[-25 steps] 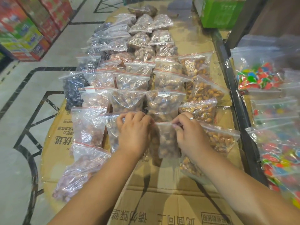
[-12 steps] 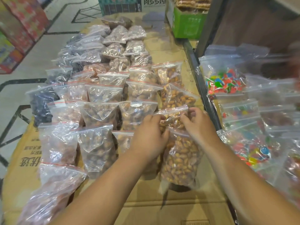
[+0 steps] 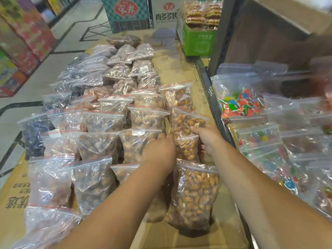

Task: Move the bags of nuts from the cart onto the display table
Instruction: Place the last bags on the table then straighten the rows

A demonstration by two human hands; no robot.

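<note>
Clear zip bags of nuts lie in overlapping rows on a surface covered with flattened cardboard (image 3: 16,198). Both my hands rest on one bag of golden nuts (image 3: 188,148) in the right-hand row. My left hand (image 3: 159,151) presses its left edge, my right hand (image 3: 209,139) grips its right edge and top. A larger bag of golden nuts (image 3: 195,194) lies just in front of it, between my forearms. Another bag of golden nuts (image 3: 186,121) overlaps behind it.
A dark metal rail (image 3: 213,108) runs along the right of the cardboard. Beyond it lie zip bags of coloured candy (image 3: 240,105). A green box (image 3: 197,40) of snacks and a teal carton (image 3: 127,13) stand at the far end. Tiled floor lies left.
My hands have left the bag in the middle row and moved right and forward onto a golden-nut bag in the right-hand row. The view has shifted to the right.
</note>
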